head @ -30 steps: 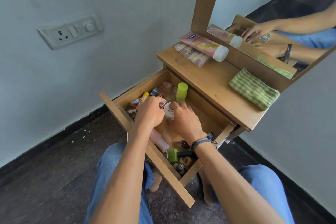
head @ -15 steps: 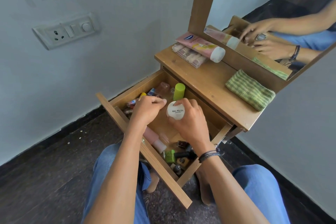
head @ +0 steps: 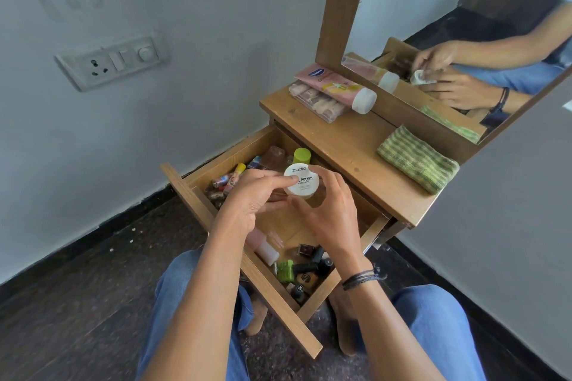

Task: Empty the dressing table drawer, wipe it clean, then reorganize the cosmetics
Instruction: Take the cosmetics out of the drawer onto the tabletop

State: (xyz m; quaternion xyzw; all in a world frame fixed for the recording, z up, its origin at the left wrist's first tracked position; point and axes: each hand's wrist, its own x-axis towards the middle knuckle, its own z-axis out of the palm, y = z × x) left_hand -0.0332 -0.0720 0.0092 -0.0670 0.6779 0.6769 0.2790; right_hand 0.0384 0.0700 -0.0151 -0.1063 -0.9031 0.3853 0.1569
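Drawer point(head: 278, 309) clutter half behind left hand point(head: 253, 198), right hand point(head: 328, 213) and jar point(head: 301, 181).

Cloth point(head: 418, 159) on tabletop point(head: 349, 145) (drawer point(head: 247, 269) below)

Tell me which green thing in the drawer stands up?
The lime-capped bottle at the back of the drawer stands upright; the green nail polish near the front lies sideways.
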